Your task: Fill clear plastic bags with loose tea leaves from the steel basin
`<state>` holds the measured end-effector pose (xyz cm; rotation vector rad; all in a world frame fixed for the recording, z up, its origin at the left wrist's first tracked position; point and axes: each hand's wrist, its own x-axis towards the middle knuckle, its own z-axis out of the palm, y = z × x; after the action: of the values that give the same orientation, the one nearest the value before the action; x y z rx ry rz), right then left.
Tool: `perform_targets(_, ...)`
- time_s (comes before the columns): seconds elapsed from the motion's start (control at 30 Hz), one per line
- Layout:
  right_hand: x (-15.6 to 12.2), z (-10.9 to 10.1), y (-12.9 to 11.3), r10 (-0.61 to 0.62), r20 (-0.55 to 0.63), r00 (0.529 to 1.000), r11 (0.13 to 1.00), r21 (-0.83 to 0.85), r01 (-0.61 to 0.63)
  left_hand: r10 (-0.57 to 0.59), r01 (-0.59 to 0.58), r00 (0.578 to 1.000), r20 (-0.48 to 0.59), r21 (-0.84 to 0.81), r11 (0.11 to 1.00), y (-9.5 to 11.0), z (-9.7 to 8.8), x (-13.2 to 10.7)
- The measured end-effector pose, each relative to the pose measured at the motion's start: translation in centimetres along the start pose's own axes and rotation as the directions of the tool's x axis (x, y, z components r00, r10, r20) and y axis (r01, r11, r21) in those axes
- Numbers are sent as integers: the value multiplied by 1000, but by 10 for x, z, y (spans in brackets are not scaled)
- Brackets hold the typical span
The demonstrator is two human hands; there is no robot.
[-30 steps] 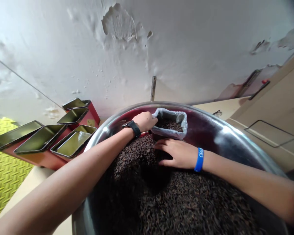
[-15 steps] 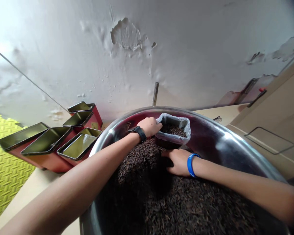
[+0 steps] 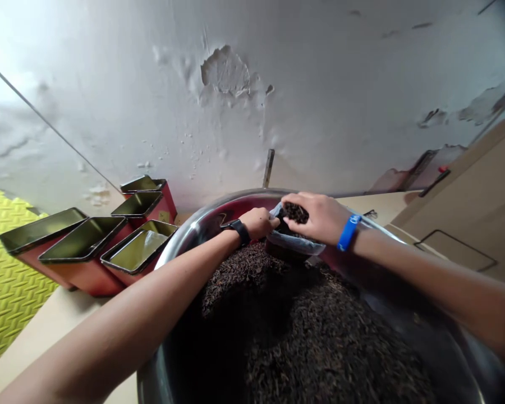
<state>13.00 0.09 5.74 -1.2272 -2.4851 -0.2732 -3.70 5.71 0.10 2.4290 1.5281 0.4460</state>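
Observation:
A large round metal tub (image 3: pixel 168 253) holds a heap of dark loose tea leaves (image 3: pixel 336 348). On the heap, toward the far side, stands a tin lined with a clear plastic bag (image 3: pixel 297 243). My left hand (image 3: pixel 257 223), with a black watch at the wrist, pinches the bag's edge at the tin's left side. Over the tin's opening is my right hand (image 3: pixel 320 216), a blue band at its wrist. Its fingers are curled around a clump of tea leaves (image 3: pixel 295 212). The hand hides much of the tin's inside.
Several open red tins (image 3: pixel 105 269) stand on the left, one with plastic inside (image 3: pixel 151 242). Yellow foam matting (image 3: pixel 12 286) lies at far left. A cardboard box (image 3: pixel 475 196) is on the right. Behind the tub rises a peeling wall (image 3: pixel 320 101).
My right hand has risen from the heap to above the lined tin, now carrying tea leaves. My left hand stays at the bag's edge. The view has shifted slightly.

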Motion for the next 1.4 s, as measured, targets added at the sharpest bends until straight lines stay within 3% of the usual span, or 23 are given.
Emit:
perform_targets(0.2,5,32,31,-68,-13,998,987,142,69,10,-10,1000,3,2,1000,1,0,-1)
perform_targets(0.33,-5,18,33,-42,-162,986,983,170,70,18,-19,1000,-6,-15,1000,3,1,-1)
perform_targets(0.43,-11,8,34,-111,-3,994,978,175,110,-8,8,1000,-5,-31,999,5,0,-1)
perform_targets(0.53,-14,10,37,-176,181,967,977,153,150,-15,15,1000,1,-36,999,6,-1,0)
perform_targets(0.63,-16,14,36,-152,70,986,986,77,146,-11,11,1000,-6,-22,1000,7,-2,0)
perform_targets(0.7,-18,15,28,-135,-47,990,983,122,139,-11,11,1000,-8,-8,1000,8,-2,0)
perform_targets(0.77,-22,18,12,-143,-80,986,961,227,158,-17,17,1000,-7,4,1000,9,-3,-2)
perform_targets(0.83,-28,29,-7,-245,30,969,922,317,223,-26,26,1000,-2,15,1000,10,-4,-3)
perform_targets(0.87,-32,38,-16,-341,135,930,899,337,281,-32,32,999,1,20,999,11,-5,-3)
perform_targets(0.93,-40,60,-31,-401,252,881,893,322,314,-38,38,999,6,26,999,11,-5,-4)
perform_targets(1.07,-55,96,-41,-307,461,832,916,380,128,-24,24,1000,-12,31,999,10,-3,-3)
perform_targets(1.23,-61,97,-49,-247,473,845,921,385,54,1,0,1000,-27,41,999,7,-1,-3)
perform_targets(1.4,-65,87,-64,-181,538,824,973,221,70,29,-28,999,-25,32,999,6,-1,-3)
